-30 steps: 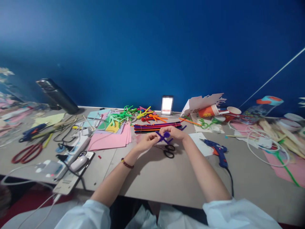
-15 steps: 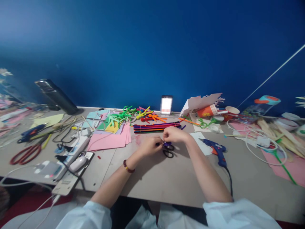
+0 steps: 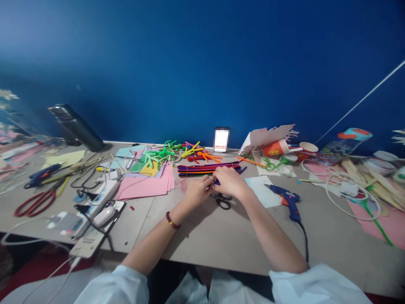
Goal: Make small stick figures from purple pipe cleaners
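Note:
My left hand [image 3: 199, 190] and my right hand [image 3: 227, 181] meet over the middle of the table, fingers pinched together. Between their fingertips shows a short dark purple piece of pipe cleaner [image 3: 217, 182]; most of it is hidden by the fingers. Black-handled scissors [image 3: 223, 204] lie on the table just under my hands, blades partly covered. Right behind my hands rests a bundle of coloured pipe cleaners [image 3: 194, 169], tied with bands.
Pink paper [image 3: 142, 188] and bent green pipe cleaners [image 3: 161, 154] lie left of centre. A blue glue gun [image 3: 287, 198] sits on the right, its cord running forward. Further left are a power strip [image 3: 98, 207], a phone [image 3: 87, 245] and red-handled scissors [image 3: 34, 204].
My right hand has shifted slightly left and down, closing against my left fingertips. The purple piece shows less between them now, and more of the white paper beside my right arm is visible.

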Motion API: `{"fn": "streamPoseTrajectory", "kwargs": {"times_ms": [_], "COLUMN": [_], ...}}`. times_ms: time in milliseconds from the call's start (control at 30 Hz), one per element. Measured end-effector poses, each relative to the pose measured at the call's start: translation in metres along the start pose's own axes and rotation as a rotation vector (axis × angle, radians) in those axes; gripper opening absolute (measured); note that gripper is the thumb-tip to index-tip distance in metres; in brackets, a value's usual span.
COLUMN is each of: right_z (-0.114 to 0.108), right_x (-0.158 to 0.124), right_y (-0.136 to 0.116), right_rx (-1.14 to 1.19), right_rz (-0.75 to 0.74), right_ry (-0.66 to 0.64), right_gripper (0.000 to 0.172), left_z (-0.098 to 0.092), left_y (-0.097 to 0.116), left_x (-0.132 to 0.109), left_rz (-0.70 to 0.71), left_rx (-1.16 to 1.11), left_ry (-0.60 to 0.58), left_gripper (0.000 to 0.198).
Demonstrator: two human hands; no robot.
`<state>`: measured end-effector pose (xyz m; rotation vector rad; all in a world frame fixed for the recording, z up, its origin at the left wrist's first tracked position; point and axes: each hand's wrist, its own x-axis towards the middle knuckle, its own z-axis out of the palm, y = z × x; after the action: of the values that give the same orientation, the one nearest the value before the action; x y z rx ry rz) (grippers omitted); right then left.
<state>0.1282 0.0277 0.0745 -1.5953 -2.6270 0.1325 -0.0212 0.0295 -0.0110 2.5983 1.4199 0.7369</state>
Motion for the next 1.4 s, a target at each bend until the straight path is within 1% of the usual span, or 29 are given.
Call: {"fn": "streamPoseTrajectory", "kwargs": {"times_ms": [100,233,333,467,667,800,900,1067,1233,1300,1400], "right_z": [0.007,0.017,0.025,0.032,0.037,0.045,0.055,0.072,0.090,0.096,0.101], "right_x": [0.003,0.012,0.019,0.024,0.028,0.033,0.035,0.035,0.037,0.038,0.038], "right_y": [-0.004,-0.003,0.001,0.003,0.002,0.001,0.001,0.004,0.011,0.014,0.018], "right_rx": [-0.061,-0.080,-0.083,-0.109,-0.135,-0.204,-0.216,-0.191,-0.234,-0.212,-0.159], "right_rz": [-0.005,-0.054,-0.133,-0.193,-0.225,-0.266,-0.299,-0.361,-0.344,-0.340,-0.320], "right_ry": [0.067,0.222,0.302,0.363,0.428,0.547,0.635,0.675,0.775,0.772,0.731], "right_gripper": [0.016,0.017,0.018,0.020,0.015,0.018,0.023,0.030,0.027,0.027,0.029], "left_z": [-0.001,-0.004,-0.006,-0.007,-0.006,-0.004,-0.005,-0.005,0.000,0.002,0.004], "left_y": [-0.003,-0.004,-0.007,-0.013,-0.018,-0.023,-0.025,-0.027,-0.030,-0.032,-0.034], "left_x": [0.001,0.004,0.007,0.011,0.012,0.013,0.013,0.012,0.012,0.013,0.015], "left_rz": [-0.050,-0.111,-0.171,-0.223,-0.250,-0.283,-0.324,-0.402,-0.410,-0.397,-0.397], "left_rx": [-0.066,-0.205,-0.284,-0.372,-0.389,-0.407,-0.423,-0.416,-0.478,-0.528,-0.626], "left_ry": [0.066,0.129,0.140,0.154,0.161,0.178,0.217,0.238,0.288,0.307,0.316], "left_gripper": [0.016,0.015,0.015,0.014,0.014,0.015,0.017,0.019,0.018,0.019,0.021]}}
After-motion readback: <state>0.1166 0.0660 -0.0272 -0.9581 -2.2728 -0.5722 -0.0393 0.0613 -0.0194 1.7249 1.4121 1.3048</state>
